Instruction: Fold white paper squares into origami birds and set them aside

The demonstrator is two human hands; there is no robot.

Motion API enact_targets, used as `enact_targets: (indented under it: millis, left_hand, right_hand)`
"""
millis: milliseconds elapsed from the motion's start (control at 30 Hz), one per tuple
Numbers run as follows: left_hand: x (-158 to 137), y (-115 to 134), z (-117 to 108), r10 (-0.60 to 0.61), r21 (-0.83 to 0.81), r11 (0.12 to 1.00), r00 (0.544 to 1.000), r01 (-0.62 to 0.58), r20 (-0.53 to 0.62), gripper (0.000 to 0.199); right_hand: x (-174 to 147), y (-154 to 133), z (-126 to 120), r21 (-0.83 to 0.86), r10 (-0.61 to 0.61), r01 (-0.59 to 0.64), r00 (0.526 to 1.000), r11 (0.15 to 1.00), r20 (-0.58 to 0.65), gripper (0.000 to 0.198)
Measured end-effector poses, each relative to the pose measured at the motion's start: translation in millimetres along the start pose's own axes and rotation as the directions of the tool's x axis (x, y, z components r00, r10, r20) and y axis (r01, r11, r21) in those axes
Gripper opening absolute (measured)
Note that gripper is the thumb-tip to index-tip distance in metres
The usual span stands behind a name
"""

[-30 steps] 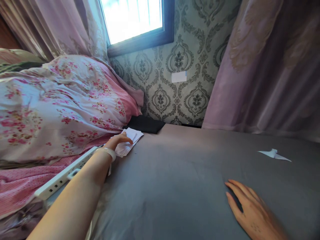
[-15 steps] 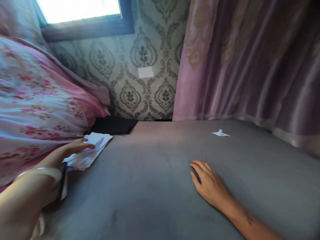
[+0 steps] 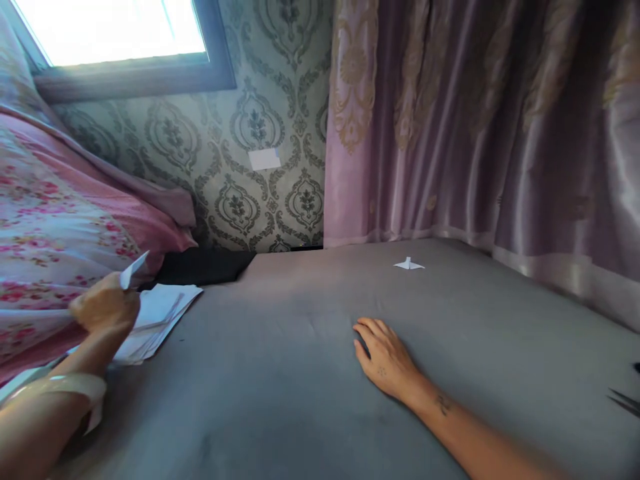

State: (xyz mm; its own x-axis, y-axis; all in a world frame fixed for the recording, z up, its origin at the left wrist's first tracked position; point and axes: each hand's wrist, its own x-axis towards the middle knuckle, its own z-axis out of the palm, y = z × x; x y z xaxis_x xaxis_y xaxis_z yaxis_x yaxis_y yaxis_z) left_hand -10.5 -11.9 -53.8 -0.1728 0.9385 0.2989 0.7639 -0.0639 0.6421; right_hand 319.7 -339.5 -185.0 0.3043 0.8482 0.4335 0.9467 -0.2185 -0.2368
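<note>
One hand (image 3: pixel 107 303) (the left) is closed on white paper (image 3: pixel 133 270)

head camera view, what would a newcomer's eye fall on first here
Probably the glaring bright window at the upper left, beside the patterned wallpaper. Next, the left hand holding a white piece of paper by the pile of white sheets. Then the small folded white shape on the grey surface, beyond the right hand.
</note>
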Motion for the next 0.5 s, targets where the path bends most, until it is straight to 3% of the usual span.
enact_targets:
  millis: [33,67,167,233,267,333,433,500]
  left_hand:
    - [-12,17,0,-0.018,-0.293,0.956,1.000,0.010,-0.024,0.013]
    - [-24,35,3,-0.010,-0.385,0.923,1.000,0.013,0.011,0.013]
    - [-69,80,25,0.054,-0.546,0.837,0.987,0.038,0.152,0.001]
    - [-106,99,44,0.139,-0.643,0.761,0.945,0.090,0.297,0.009]
    - [-127,106,52,0.226,-0.754,0.616,0.865,0.230,0.448,0.016]
    - [-170,115,64,0.378,-0.773,0.387,0.678,0.503,0.630,0.027]
    - [-224,116,72,0.456,-0.657,0.304,0.500,0.690,0.736,0.042]
    - [-246,112,77,0.497,-0.600,0.299,0.415,0.742,0.762,0.046]
  right_hand:
    - [0,0,0,0.002,-0.005,0.005,1.000,1.000,0.001,0.031]
    - [-1,1,0,0.003,-0.009,0.009,1.000,1.000,0.001,0.031]
    - [-1,2,1,0.006,-0.007,0.007,1.000,1.000,-0.007,0.031]
    - [-1,2,1,0.034,-0.005,0.006,1.000,0.999,-0.009,0.031]
    - [0,2,0,0.063,-0.003,0.004,1.000,0.998,-0.006,0.030]
    - [1,3,-2,0.162,0.011,-0.012,1.000,0.987,0.010,0.031]
    - [4,7,-6,0.439,0.113,-0.122,0.992,0.890,0.048,0.029]
    - [7,10,-9,0.649,0.239,-0.260,0.963,0.715,0.123,0.027]
